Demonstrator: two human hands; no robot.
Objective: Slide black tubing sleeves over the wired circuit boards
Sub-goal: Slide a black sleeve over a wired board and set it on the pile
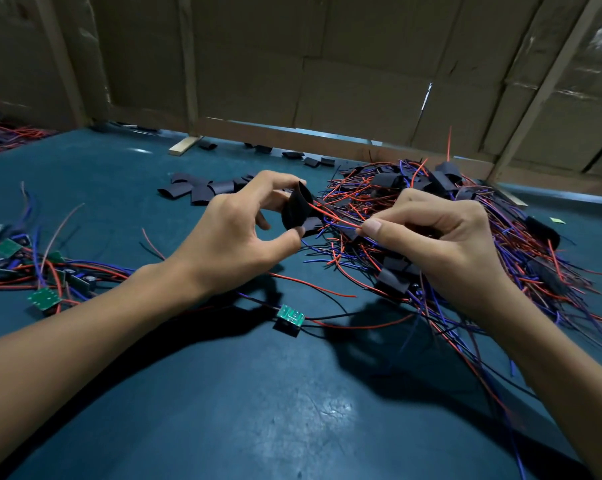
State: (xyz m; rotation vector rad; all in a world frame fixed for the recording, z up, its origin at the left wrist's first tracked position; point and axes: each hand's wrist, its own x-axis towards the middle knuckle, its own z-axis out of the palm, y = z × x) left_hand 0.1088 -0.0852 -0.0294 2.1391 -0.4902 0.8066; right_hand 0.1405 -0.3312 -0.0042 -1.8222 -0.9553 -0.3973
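Above the teal table point(223, 393), your left hand point(233, 233) pinched a black tubing sleeve point(296, 209) between thumb and fingertips, its mouth squeezed open and turned toward the right. Your right hand point(441, 237) was curled, thumb and forefinger pinching red and blue wire ends point(337, 220) that reached to the sleeve's opening. Whether a board hung under that hand, you could not tell. Just behind lay a tangled pile of sleeved, wired boards point(465, 216). A bare green circuit board point(290, 317) sat nearer you, between your forearms. More unsleeved boards point(43, 299) lay at left; spare sleeves point(202, 190) rested beyond your left hand.
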